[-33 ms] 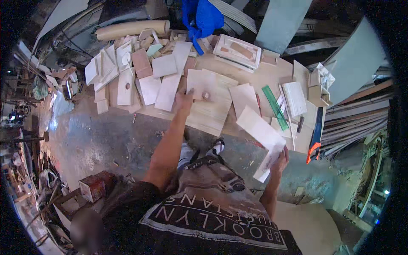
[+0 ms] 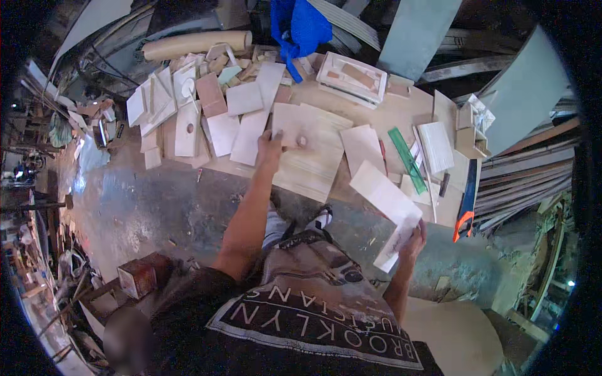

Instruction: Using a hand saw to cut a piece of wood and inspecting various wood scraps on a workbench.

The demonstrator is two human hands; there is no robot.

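My left hand (image 2: 270, 147) is closed on the left edge of a small light board (image 2: 288, 119) with a dark-ringed spot or hole, over a larger pale board (image 2: 307, 178) on the worktable. My right hand (image 2: 414, 238) grips a narrow white wooden piece (image 2: 392, 247) at the table's front right. The piece meets a white rectangular board (image 2: 376, 188) lying at an angle; whether they are joined I cannot tell.
A pile of offcuts (image 2: 226, 94), a blue cloth (image 2: 301, 31) and a tray-like wooden box (image 2: 351, 78) sit behind. At right are a green ruler (image 2: 406, 160), a handsaw (image 2: 465, 207) and leaning panels (image 2: 514, 106). A rusty metal box (image 2: 138, 276) stands low left.
My left hand and the small board have shifted slightly left. The piece in my right hand has moved very slightly.
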